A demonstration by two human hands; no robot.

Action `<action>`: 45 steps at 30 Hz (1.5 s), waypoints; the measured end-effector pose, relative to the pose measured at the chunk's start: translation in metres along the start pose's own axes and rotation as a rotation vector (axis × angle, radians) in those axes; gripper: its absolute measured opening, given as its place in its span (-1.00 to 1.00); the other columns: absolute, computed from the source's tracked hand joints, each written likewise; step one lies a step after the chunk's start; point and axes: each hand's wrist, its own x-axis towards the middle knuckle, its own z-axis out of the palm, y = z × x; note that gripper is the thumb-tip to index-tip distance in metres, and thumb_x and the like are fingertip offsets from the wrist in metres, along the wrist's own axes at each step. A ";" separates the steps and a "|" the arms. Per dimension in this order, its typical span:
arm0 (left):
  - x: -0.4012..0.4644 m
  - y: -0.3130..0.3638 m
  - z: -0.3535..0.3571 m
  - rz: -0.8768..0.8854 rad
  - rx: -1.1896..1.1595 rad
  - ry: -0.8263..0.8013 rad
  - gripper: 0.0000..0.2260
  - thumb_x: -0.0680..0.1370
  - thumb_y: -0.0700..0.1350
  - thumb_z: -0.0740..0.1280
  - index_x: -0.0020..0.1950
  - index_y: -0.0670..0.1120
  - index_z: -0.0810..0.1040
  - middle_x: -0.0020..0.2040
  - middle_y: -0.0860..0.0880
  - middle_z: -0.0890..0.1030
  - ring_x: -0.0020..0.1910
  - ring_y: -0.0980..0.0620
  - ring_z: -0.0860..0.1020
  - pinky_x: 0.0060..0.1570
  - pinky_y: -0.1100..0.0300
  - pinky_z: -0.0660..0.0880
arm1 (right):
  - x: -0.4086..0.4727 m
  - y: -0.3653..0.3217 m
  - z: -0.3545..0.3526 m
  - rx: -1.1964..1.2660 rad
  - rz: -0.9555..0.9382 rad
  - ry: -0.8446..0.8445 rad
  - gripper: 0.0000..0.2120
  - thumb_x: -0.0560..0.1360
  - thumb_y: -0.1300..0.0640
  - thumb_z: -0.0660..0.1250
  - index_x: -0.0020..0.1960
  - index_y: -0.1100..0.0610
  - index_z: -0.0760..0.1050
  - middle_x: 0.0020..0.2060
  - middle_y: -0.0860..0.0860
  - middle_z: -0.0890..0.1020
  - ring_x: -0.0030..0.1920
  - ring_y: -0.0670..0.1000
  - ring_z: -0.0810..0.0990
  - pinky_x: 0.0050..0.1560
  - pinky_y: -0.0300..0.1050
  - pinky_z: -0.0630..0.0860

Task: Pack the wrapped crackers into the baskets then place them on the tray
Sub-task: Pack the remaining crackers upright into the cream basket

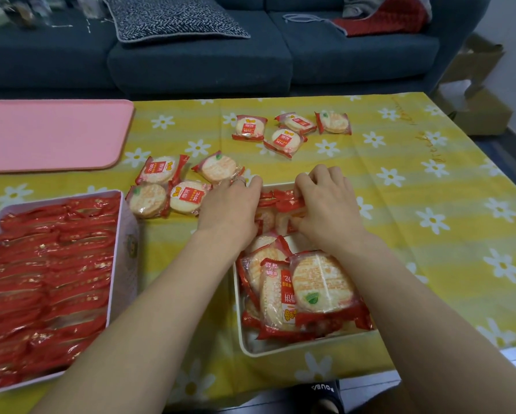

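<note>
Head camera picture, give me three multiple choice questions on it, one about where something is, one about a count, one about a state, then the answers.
1. Where is the pink tray?
A. far left of the table
B. on the sofa
C. under the white basket

2. How many loose cracker packs lie in the far group?
A. one
B. four
C. nine

3. What state is the left basket in?
A. empty
B. tipped over
C. packed full

Answers: 1 A, it lies bare at the table's far left corner. 2 B, four packs lie together there. 3 C, rows of red wrappers fill it.
</note>
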 end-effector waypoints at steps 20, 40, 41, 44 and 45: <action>0.013 0.032 0.007 0.055 -0.029 0.127 -0.48 0.46 0.23 0.40 0.25 -0.05 0.38 0.18 -0.08 0.57 0.22 -0.15 0.53 0.14 0.00 0.40 | 0.000 -0.010 -0.022 0.099 0.172 -0.024 -0.68 0.34 0.31 0.37 0.01 0.17 0.32 -0.04 0.19 0.46 -0.09 0.21 0.41 -0.16 -0.04 0.23; 0.022 0.028 0.016 0.110 -0.014 0.130 -0.47 0.48 0.18 0.47 0.26 -0.08 0.37 0.19 -0.09 0.57 0.21 -0.14 0.53 0.15 0.01 0.40 | -0.001 -0.017 -0.023 0.697 0.505 -0.661 -0.83 0.48 0.31 0.19 -0.04 0.23 0.55 -0.23 0.11 0.55 -0.23 0.08 0.51 -0.28 -0.15 0.41; 0.022 0.028 0.016 0.112 -0.014 0.130 -0.47 0.48 0.17 0.47 0.26 -0.08 0.37 0.19 -0.09 0.57 0.21 -0.14 0.54 0.14 0.01 0.40 | -0.002 -0.017 -0.023 0.678 0.493 -0.663 -0.87 0.49 0.30 0.19 -0.10 0.20 0.52 -0.23 0.10 0.55 -0.21 0.09 0.52 -0.26 -0.14 0.42; 0.021 0.027 0.014 0.114 -0.017 0.112 -0.47 0.49 0.17 0.46 0.28 -0.08 0.35 0.20 -0.09 0.57 0.22 -0.13 0.53 0.15 0.02 0.39 | -0.002 -0.019 -0.027 0.604 0.444 -0.684 -0.85 0.52 0.28 0.20 -0.20 0.12 0.43 -0.22 0.07 0.53 -0.21 0.04 0.51 -0.29 -0.15 0.41; 0.021 0.026 0.013 0.117 -0.022 0.105 -0.47 0.49 0.18 0.45 0.28 -0.08 0.35 0.19 -0.09 0.56 0.22 -0.13 0.53 0.14 0.03 0.39 | -0.002 -0.020 -0.029 0.580 0.424 -0.692 -0.83 0.53 0.27 0.21 -0.21 0.11 0.43 -0.23 0.06 0.52 -0.21 0.04 0.51 -0.31 -0.15 0.40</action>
